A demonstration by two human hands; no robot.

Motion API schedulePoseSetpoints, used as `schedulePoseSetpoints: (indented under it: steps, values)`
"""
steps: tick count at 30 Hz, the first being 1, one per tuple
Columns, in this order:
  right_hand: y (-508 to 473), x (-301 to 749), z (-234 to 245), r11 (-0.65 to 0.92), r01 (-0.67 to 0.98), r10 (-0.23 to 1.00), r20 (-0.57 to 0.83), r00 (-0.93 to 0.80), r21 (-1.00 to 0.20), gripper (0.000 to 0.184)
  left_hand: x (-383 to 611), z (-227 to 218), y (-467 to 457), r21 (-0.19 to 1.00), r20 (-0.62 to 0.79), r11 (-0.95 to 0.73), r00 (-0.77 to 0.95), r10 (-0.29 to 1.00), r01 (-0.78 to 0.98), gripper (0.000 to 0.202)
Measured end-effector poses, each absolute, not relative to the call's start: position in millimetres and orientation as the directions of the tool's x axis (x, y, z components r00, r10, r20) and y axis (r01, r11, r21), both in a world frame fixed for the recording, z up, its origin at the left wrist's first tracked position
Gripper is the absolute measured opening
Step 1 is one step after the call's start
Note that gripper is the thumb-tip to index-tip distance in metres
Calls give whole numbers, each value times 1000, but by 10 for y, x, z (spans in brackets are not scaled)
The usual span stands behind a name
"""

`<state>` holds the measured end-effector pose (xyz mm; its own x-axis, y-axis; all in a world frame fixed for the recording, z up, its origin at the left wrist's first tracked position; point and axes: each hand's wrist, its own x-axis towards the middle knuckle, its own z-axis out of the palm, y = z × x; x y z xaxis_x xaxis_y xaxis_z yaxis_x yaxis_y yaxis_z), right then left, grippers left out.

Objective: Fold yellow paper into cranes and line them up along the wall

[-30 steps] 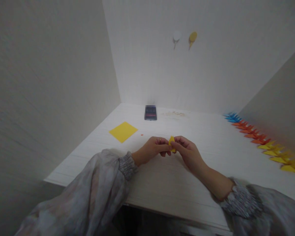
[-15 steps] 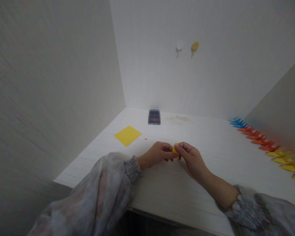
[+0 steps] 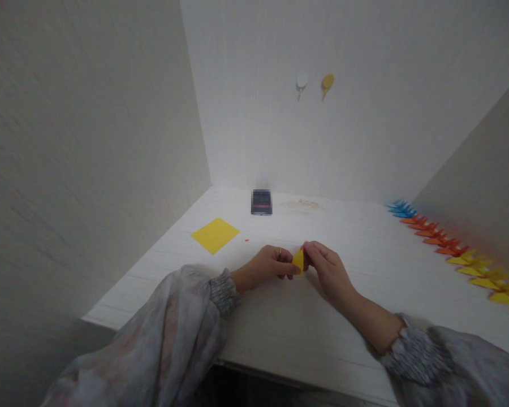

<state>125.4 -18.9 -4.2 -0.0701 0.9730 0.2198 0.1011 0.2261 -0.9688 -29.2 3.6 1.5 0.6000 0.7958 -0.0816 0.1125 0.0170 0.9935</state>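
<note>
A small piece of folded yellow paper [image 3: 297, 260] is held between my two hands, just above the white table. My left hand [image 3: 275, 263], with a ring on one finger, pinches its lower left side between thumb and fingers. At its upper right edge, the thumb and fingertips of my right hand [image 3: 326, 263] close on the paper. The fingers behind it are partly hidden. A flat square sheet of yellow paper [image 3: 215, 235] lies to the left, beyond my left forearm.
Along the right side runs a row of folded paper figures: blue [image 3: 401, 208], orange-red [image 3: 433, 233] and yellow [image 3: 486, 277]. A dark blurred box [image 3: 262, 202] stands by the back wall. An orange scrap [image 3: 246, 240] lies near the sheet. Two hooks, white [image 3: 301, 82] and yellow [image 3: 328, 82], are on the wall.
More of the yellow paper's face now shows, as my right thumb has shifted from its front to its upper right edge. The whole view has slid slightly.
</note>
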Motion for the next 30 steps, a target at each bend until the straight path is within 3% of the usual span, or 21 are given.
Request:
schedulePoseSetpoints:
  steps: [5, 10, 20, 30]
  values:
    - [-193, 1226, -13, 186, 15, 975, 183, -128, -982, 21, -309, 44, 63, 999, -12, -9, 525, 851, 37, 17]
    - [-182, 1221, -32, 183, 71, 980, 176, -96, -981, 21, -309, 48, 73, 997, 40, -8, 462, 886, -72, 18]
    - [-166, 1217, -2, 196, 279, 981, 191, -43, -940, 20, -239, 11, 71, 981, 15, 58, 369, 929, -185, 36]
    - [-168, 1239, 3, 208, 239, 973, 226, 48, -948, 19, -254, -5, 76, 955, 51, 76, 411, 910, -286, 29]
